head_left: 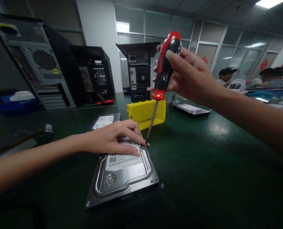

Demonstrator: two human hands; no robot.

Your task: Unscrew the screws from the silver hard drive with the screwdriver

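Observation:
A silver hard drive (122,173) lies flat on the green table (203,165) in front of me. My left hand (112,138) rests on its far end, fingers pinched near the right corner where the screwdriver tip meets the drive. My right hand (189,76) is closed round the red and black handle of a screwdriver (164,68), held nearly upright, its shaft slanting down to that corner. A tiny loose screw (162,185) lies on the table just right of the drive.
A second hard drive (104,121) lies behind the first, a third (191,109) at the right. A yellow plastic box (146,114) stands mid-table. Computer towers (31,60), (139,71) line the back. Another red screwdriver (105,102) lies far back. People sit at far right.

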